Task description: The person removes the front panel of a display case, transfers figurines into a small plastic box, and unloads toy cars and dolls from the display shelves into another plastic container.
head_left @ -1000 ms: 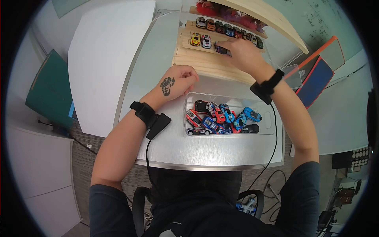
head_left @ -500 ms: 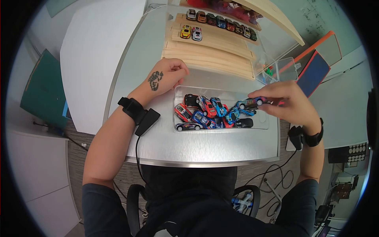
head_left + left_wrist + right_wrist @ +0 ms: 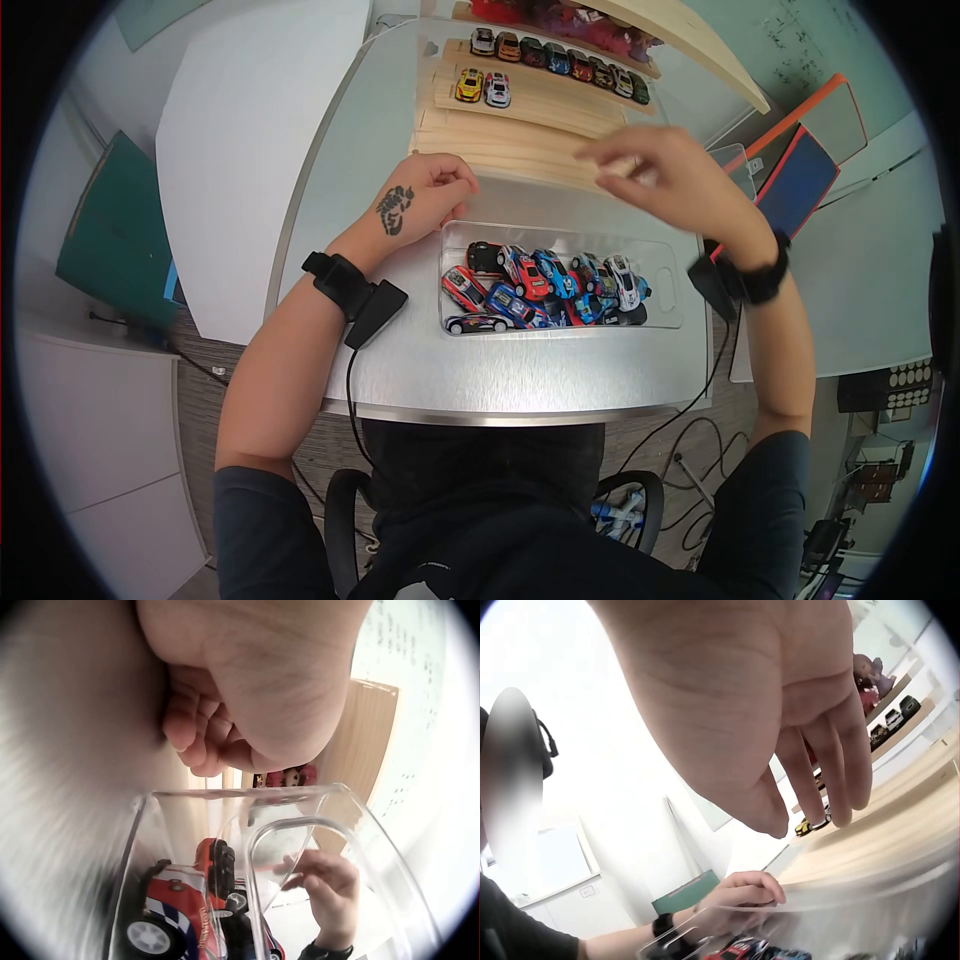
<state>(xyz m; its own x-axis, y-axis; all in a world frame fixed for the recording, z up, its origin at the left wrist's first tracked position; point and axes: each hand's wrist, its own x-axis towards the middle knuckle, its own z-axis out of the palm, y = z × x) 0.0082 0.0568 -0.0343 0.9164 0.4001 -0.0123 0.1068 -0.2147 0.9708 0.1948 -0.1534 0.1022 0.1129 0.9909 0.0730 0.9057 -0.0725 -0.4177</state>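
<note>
My right hand (image 3: 665, 180) is raised near the front right of the stepped wooden rack (image 3: 510, 150), with fingers extended and nothing in them. Two toy cars, a yellow car (image 3: 469, 86) and a white car (image 3: 497, 90), stand at the left of the rack's middle step. Several more toy cars line the step behind. My left hand (image 3: 430, 195) rests on the table by the tray's left corner, its fingers loosely curled and holding nothing. In the clear plastic tray (image 3: 660, 252), toy cars lie piled, including a red car (image 3: 521, 272) and a white-and-black car (image 3: 624, 284).
The metal-topped table (image 3: 500, 375) ends close to the seated person. A wooden panel (image 3: 700, 45) slants over the rack's back, above red and purple figures (image 3: 570, 30). To the right stand a clear box (image 3: 738, 168) and a blue orange-edged board (image 3: 795, 190).
My right hand carried a dark toy car from the middle step to over the tray, released it, and returned toward the rack. The pile's right end looks different. My left hand stays resting.
</note>
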